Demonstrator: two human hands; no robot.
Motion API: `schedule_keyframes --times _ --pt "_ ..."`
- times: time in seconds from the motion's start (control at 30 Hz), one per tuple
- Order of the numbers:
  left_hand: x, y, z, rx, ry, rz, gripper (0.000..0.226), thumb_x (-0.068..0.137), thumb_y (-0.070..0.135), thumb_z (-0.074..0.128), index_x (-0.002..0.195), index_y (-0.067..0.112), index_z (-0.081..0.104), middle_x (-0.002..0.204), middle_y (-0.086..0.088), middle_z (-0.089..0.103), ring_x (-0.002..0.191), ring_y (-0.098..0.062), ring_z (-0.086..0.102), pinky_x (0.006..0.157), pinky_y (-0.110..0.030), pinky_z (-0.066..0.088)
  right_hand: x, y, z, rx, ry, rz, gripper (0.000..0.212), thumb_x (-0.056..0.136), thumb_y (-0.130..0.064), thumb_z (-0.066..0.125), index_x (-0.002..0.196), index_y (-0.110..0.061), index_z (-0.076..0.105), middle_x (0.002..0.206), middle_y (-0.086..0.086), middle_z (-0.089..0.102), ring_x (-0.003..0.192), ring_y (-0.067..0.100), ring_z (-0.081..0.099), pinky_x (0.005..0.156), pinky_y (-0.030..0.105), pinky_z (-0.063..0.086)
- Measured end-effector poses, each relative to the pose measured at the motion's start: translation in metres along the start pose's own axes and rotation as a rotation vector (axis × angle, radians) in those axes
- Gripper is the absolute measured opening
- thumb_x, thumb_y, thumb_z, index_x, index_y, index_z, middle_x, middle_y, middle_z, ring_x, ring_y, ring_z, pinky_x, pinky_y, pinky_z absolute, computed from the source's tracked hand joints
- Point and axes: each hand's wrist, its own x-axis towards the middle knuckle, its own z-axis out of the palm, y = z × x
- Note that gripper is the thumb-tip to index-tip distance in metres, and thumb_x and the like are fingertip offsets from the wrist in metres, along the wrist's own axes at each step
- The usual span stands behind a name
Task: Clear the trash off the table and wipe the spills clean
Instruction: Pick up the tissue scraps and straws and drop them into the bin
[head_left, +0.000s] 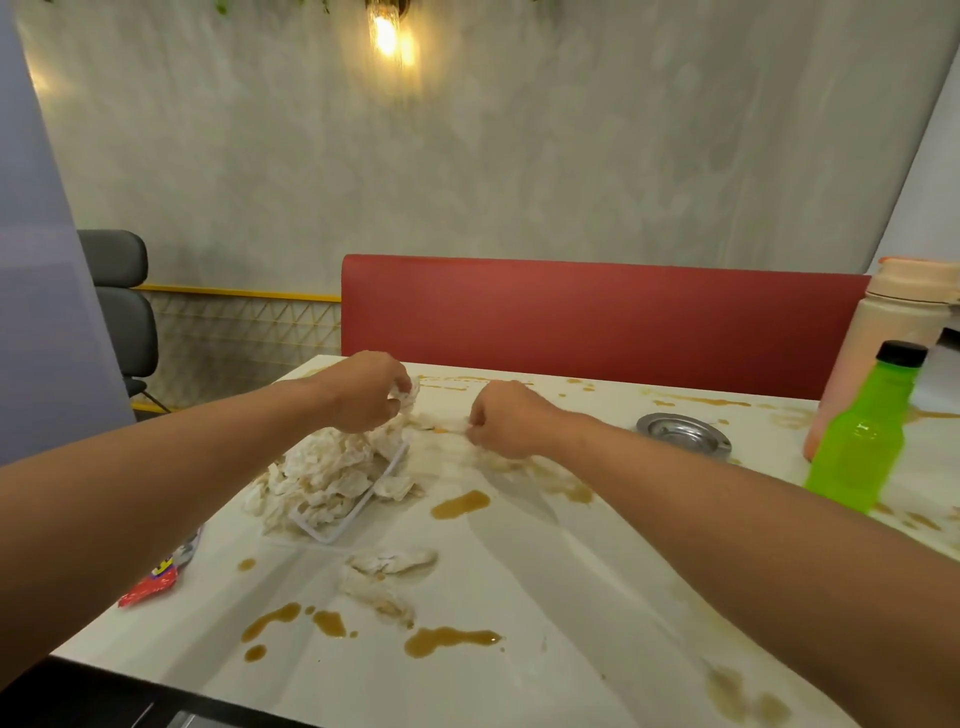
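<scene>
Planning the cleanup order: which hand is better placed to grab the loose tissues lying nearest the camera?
Probably the right hand: the left hand already grips a tissue wad above the pile, while the loose tissues lie between both arms.

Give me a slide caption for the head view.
Both hands gather soiled tissues: left hand over the tissue pile, right hand on the spill-stained table.

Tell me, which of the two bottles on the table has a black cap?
The bright green bottle, nearer the camera at the table's right edge, has the black cap. The taller beige and pink bottle behind it is capped in peach.
</scene>
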Motion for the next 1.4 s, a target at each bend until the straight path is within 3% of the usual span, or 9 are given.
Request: schedule_keyframes --times 0.2,0.5,0.6,0.7,0.87,0.97,1.13,1.3,1.4 --pt "-0.003 0.024 -0.016 -0.065 0.086 0.077 0.027 0.097 0.020 0.059 0.121 0.016 0.070 0.126 0.000 0.066 0.102 -0.014 0.060 0.084 -0.024 0.043 -0.031 0.014 -0.053 0.178 0.101 0.080 0.025 0.094 -0.029 0.064 0.082 -0.009 0.075 0.070 0.001 0.066 0.059 0.013 0.052 0.052 0.025 0.043" --pt "-0.014 0.099 -0.042 -0.315 0.060 0.173 0.011 0.088 0.028 0.078 0.098 0.024 0.076 0.103 0.012 0.073 0.087 -0.004 0.068 0.082 -0.029 0.058 -0.129 0.043 -0.098 0.215 0.161 0.087 0.019 0.092 -0.036 0.067 0.080 -0.023 0.073 0.075 -0.005 0.074 0.076 0.018 0.070 0.072 0.039 0.056" --pt "-0.026 0.141 -0.044 -0.510 0.047 0.169 0.007 0.086 0.022 0.081 0.090 0.023 0.076 0.084 0.006 0.076 0.070 -0.009 0.070 0.062 -0.029 0.058 -0.172 0.057 -0.106 0.213 0.181 0.105 0.019 0.094 -0.033 0.068 0.080 -0.021 0.072 0.075 -0.005 0.074 0.071 0.015 0.068 0.069 0.035 0.055" --pt "-0.042 0.188 -0.038 -0.712 0.000 0.182 0.006 0.086 0.018 0.081 0.088 0.016 0.075 0.080 0.000 0.076 0.062 -0.008 0.064 0.046 -0.018 0.043 -0.220 0.075 -0.113 0.241 0.209 0.144 0.016 0.094 -0.032 0.072 0.083 -0.019 0.074 0.078 -0.005 0.074 0.064 0.006 0.062 0.064 0.028 0.050" --pt "-0.061 0.277 -0.021 -0.799 -0.096 0.286 0.015 0.080 0.021 0.086 0.085 0.013 0.074 0.075 -0.002 0.073 0.057 -0.009 0.062 0.046 -0.022 0.044 -0.305 0.101 -0.128 0.294 0.264 0.231 0.013 0.090 -0.030 0.077 0.086 -0.018 0.072 0.082 -0.003 0.074 0.070 0.009 0.066 0.069 0.031 0.055" --pt "-0.067 0.333 -0.016 -0.831 -0.131 0.386 0.021 0.077 0.029 0.088 0.083 0.016 0.073 0.078 -0.004 0.074 0.067 -0.018 0.069 0.060 -0.035 0.053 -0.358 0.115 -0.139 0.259 0.315 0.290 0.015 0.086 -0.036 0.080 0.089 -0.025 0.069 0.086 -0.006 0.072 0.072 0.012 0.065 0.073 0.038 0.056" --pt "-0.095 0.430 -0.015 -0.939 -0.175 0.516 0.021 0.081 0.028 0.085 0.089 0.017 0.069 0.081 -0.004 0.074 0.070 -0.018 0.073 0.058 -0.027 0.054 -0.462 0.131 -0.153 0.251 0.418 0.402 0.031 0.085 -0.038 0.079 0.113 -0.037 0.066 0.095 -0.010 0.069 0.076 0.010 0.065 0.078 0.036 0.058" --pt "-0.133 0.518 -0.004 -1.068 -0.227 0.652 0.009 0.088 0.022 0.078 0.090 0.017 0.071 0.079 0.004 0.073 0.066 -0.013 0.071 0.056 -0.019 0.051 -0.568 0.142 -0.151 0.200 0.533 0.561 0.033 0.085 -0.041 0.077 0.117 -0.038 0.070 0.098 -0.018 0.069 0.089 0.005 0.066 0.081 0.022 0.054" --pt "-0.159 0.566 0.017 -1.115 -0.273 0.693 0.004 0.089 0.023 0.075 0.089 0.024 0.071 0.088 0.008 0.072 0.070 -0.012 0.071 0.062 -0.025 0.055 -0.621 0.146 -0.138 0.182 0.594 0.650 0.026 0.087 -0.035 0.076 0.113 -0.038 0.071 0.094 -0.028 0.068 0.088 -0.001 0.065 0.073 0.012 0.046"
